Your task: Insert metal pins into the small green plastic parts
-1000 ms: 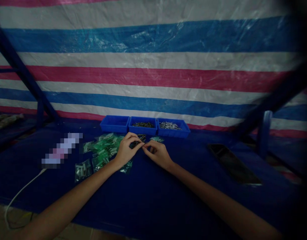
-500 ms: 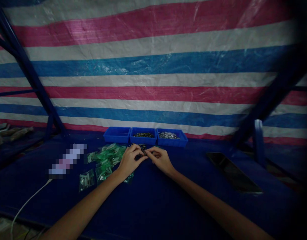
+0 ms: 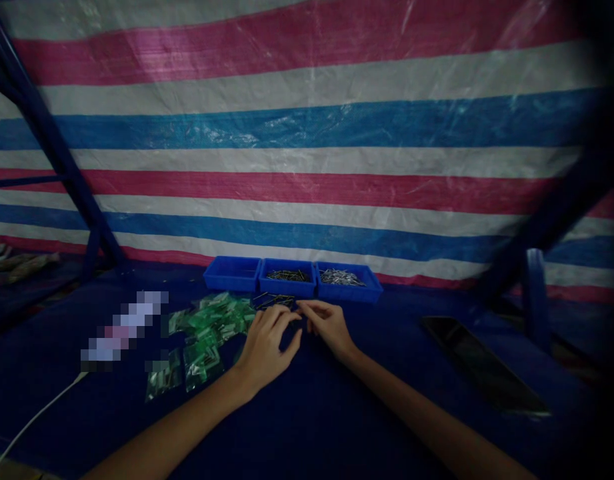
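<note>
My left hand is over the blue table, its thumb and fingers apart with nothing visible between them. Beside it, my right hand has thumb and forefinger pinched together; whatever they hold is too small to make out. Dark screws lie loose on the table just beyond my fingers. Left of my left hand spreads a pile of small green and clear bags with parts inside. Behind stand three blue bins: the left one shows no contents, the middle holds dark screws, the right silvery pieces.
A dark phone-like slab lies on the table at the right. At the left is a blurred-out object with a white cable. Blue frame posts flank the table, and a striped sheet hangs behind.
My left thumb has moved away from its fingers and the left hand has opened. The hands are a little further apart, and the view has shifted slightly.
</note>
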`<state>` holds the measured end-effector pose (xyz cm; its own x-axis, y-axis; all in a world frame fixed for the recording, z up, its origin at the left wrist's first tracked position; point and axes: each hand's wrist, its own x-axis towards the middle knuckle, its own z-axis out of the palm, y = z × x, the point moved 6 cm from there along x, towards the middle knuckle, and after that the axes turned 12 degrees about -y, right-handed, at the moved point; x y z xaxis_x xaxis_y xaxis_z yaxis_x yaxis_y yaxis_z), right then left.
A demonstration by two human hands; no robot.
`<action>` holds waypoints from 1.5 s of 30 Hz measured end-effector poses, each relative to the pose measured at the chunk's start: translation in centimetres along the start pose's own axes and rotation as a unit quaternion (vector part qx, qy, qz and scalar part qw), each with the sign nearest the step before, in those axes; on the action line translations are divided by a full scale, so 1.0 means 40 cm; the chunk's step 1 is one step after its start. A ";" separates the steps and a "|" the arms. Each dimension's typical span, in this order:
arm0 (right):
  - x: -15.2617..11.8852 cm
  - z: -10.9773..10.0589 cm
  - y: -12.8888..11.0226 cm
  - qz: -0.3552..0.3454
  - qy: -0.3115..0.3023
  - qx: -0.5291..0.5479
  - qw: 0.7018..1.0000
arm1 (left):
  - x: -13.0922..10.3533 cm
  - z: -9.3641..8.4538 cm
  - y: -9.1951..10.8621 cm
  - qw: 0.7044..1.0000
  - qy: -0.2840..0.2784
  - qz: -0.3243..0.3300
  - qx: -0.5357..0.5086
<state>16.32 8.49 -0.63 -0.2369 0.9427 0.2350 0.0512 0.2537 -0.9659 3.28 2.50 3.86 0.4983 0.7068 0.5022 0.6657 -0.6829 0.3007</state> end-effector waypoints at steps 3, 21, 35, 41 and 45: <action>0.018 0.010 -0.017 0.011 -0.042 0.003 0.999 | -0.009 -0.003 0.032 0.999 -0.018 0.046 -0.006; 0.029 -0.012 -0.089 -0.065 -0.119 -0.512 0.848 | 0.009 -0.006 -0.036 0.997 0.016 -0.055 -0.048; -0.009 0.025 -0.026 -0.076 -0.088 -0.516 0.849 | 0.022 -0.004 -0.127 0.994 0.062 -0.075 -0.056; -0.020 0.022 -0.044 -0.117 -0.040 -0.471 0.874 | 0.028 0.008 -0.147 0.995 0.053 -0.082 -0.036; -0.026 0.034 -0.057 -0.163 -0.059 -0.442 0.880 | 0.031 0.017 -0.140 0.997 0.028 -0.069 -0.020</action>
<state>15.14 6.64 1.20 -0.4750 0.7724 0.4215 0.6842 0.6254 -0.3750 0.53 7.31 2.26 0.3712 0.7835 0.4983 0.7021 -0.5881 0.4015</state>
